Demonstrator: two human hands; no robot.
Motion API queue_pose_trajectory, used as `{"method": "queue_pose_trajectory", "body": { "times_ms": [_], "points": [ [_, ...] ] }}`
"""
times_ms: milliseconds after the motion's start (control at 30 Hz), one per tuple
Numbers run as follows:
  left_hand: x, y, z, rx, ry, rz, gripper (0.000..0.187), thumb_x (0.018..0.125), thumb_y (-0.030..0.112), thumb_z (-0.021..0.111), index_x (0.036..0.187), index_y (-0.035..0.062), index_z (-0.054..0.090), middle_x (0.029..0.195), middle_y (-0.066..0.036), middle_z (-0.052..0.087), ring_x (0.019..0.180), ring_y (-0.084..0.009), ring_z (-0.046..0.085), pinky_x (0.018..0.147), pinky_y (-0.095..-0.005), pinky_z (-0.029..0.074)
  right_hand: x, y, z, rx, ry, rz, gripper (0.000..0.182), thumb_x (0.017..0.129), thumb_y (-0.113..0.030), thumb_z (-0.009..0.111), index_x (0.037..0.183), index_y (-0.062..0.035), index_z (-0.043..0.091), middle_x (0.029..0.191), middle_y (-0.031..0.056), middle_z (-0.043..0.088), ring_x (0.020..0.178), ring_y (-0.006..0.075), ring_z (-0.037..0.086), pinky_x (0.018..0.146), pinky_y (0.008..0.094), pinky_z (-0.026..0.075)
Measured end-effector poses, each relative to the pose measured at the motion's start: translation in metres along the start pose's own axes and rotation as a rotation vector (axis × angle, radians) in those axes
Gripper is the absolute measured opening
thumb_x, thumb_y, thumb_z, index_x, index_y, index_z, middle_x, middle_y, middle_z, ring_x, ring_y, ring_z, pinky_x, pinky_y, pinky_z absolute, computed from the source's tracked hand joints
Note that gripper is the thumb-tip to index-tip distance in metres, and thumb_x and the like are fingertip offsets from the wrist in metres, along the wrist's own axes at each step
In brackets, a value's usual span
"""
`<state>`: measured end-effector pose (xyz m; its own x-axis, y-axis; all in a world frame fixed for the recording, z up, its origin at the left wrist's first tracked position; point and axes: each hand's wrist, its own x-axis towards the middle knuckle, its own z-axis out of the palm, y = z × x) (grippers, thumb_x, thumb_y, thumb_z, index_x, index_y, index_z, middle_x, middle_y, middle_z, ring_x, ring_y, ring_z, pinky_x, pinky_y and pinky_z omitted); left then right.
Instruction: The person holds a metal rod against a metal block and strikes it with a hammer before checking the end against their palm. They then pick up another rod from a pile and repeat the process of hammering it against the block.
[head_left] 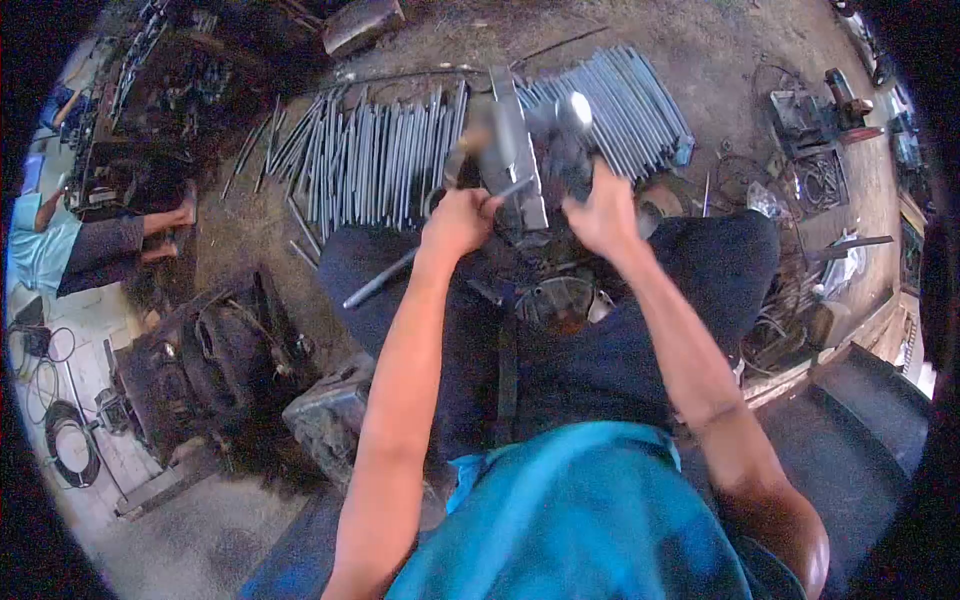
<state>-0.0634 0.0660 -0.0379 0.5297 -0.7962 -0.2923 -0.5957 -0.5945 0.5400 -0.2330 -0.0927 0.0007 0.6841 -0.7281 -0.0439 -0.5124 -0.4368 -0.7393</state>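
My left hand (pixel 460 222) is closed round a thin grey metal rod (pixel 380 279). The rod slants from above my left thigh up to a long, flat metal bar (pixel 522 165) that stands on end between my hands. My right hand (pixel 604 212) is curled against a dark, blurred machine part (pixel 570 160) right of that bar; its fingertips are hidden. Above this part shines a round, bright metal piece (pixel 582 110). A dark, rounded housing (pixel 556 300) sits low between my knees.
Many similar rods (pixel 385 155) lie side by side on the dirt floor at left, and grey bars (pixel 625 110) at right. Another person (pixel 75 240) sits at far left. A rusty machine block (pixel 215 360) stands left of me; a metal tray (pixel 812 180) lies right.
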Motion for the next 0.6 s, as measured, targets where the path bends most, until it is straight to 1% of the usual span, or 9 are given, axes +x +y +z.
{"method": "queue_pose_trajectory", "body": {
  "times_ms": [133,167,200,233,333,400,467,500,600],
  "points": [
    [-0.004,0.005,-0.001,0.022,0.029,0.015,0.028,0.089,0.028,0.061,0.092,0.0010,0.069,0.085,-0.024,0.065,0.082,-0.0413,0.063,0.075,-0.0470,0.049,0.049,-0.098,-0.089,0.040,0.265,-0.348,0.037,0.070,-0.017,0.071,0.097,0.0072,0.061,0.085,0.0253,0.067,0.081,0.0383,0.067,0.075,0.0410,0.051],
    [-0.007,0.012,-0.004,0.032,0.023,-0.017,0.030,0.089,0.029,0.061,0.092,0.0011,0.069,0.085,-0.024,0.065,0.083,-0.0411,0.063,0.076,-0.0468,0.050,0.060,-0.106,-0.105,-0.046,0.197,-0.223,0.031,0.074,-0.019,0.072,0.093,0.0035,0.063,0.080,0.0197,0.067,0.075,0.0333,0.067,0.071,0.0389,0.051],
    [-0.009,0.017,-0.006,0.043,0.021,-0.049,0.031,0.088,0.031,0.061,0.092,0.0013,0.070,0.085,-0.024,0.066,0.083,-0.0409,0.063,0.077,-0.0467,0.050,0.058,-0.127,-0.121,-0.085,0.508,-0.603,0.025,0.077,-0.020,0.072,0.089,0.0003,0.064,0.077,0.0125,0.068,0.072,0.0248,0.066,0.067,0.0364,0.051],
    [-0.009,0.017,-0.005,0.039,0.016,-0.058,0.031,0.088,0.031,0.061,0.092,0.0013,0.070,0.085,-0.024,0.066,0.083,-0.0409,0.063,0.077,-0.0467,0.050,0.055,-0.160,-0.142,0.339,0.352,-0.436,0.015,0.072,-0.004,0.064,0.083,-0.0006,0.056,0.066,0.0023,0.055,0.055,0.0109,0.052,0.047,0.0289,0.042],
    [-0.008,0.015,-0.004,0.040,0.037,-0.013,0.032,0.088,0.031,0.061,0.093,0.0009,0.070,0.083,-0.024,0.065,0.082,-0.0414,0.063,0.077,-0.0463,0.050,0.056,-0.149,-0.131,0.412,0.476,-0.576,0.015,0.072,-0.005,0.064,0.084,-0.0002,0.056,0.062,0.0017,0.053,0.049,0.0116,0.049,0.045,0.0281,0.042],
    [-0.008,0.011,0.000,0.034,0.023,-0.026,0.032,0.088,0.031,0.061,0.093,0.0004,0.070,0.083,-0.025,0.065,0.082,-0.0416,0.063,0.077,-0.0464,0.050,0.030,-0.106,-0.089,0.323,0.431,-0.395,0.023,0.074,-0.009,0.070,0.094,0.0004,0.062,0.076,0.0156,0.066,0.066,0.0316,0.065,0.061,0.0365,0.050],
    [0.000,0.001,0.002,0.046,-0.051,-0.019,0.034,0.088,0.034,0.060,0.093,0.0020,0.069,0.092,-0.026,0.065,0.091,-0.0433,0.062,0.081,-0.0511,0.049,0.002,-0.032,-0.021,0.273,0.319,-0.420,0.034,0.073,-0.009,0.069,0.102,0.0026,0.056,0.088,0.0202,0.067,0.082,0.0358,0.067,0.072,0.0412,0.052],
    [0.000,0.001,-0.001,0.048,-0.044,-0.022,0.034,0.088,0.034,0.060,0.093,0.0020,0.069,0.092,-0.026,0.065,0.091,-0.0433,0.062,0.081,-0.0511,0.049,-0.020,0.009,0.012,0.036,0.068,-0.046,0.033,0.072,-0.012,0.069,0.098,0.0046,0.056,0.087,0.0268,0.065,0.085,0.0425,0.065,0.075,0.0458,0.051],
    [0.000,0.011,-0.008,0.020,-0.032,-0.088,0.034,0.087,0.035,0.061,0.092,0.0016,0.068,0.092,-0.027,0.064,0.091,-0.0441,0.061,0.081,-0.0524,0.049,-0.006,0.013,0.015,-0.104,-0.120,0.040,0.033,0.070,-0.014,0.068,0.093,0.0068,0.055,0.083,0.0310,0.063,0.084,0.0463,0.062,0.074,0.0490,0.051]
  ]
}}
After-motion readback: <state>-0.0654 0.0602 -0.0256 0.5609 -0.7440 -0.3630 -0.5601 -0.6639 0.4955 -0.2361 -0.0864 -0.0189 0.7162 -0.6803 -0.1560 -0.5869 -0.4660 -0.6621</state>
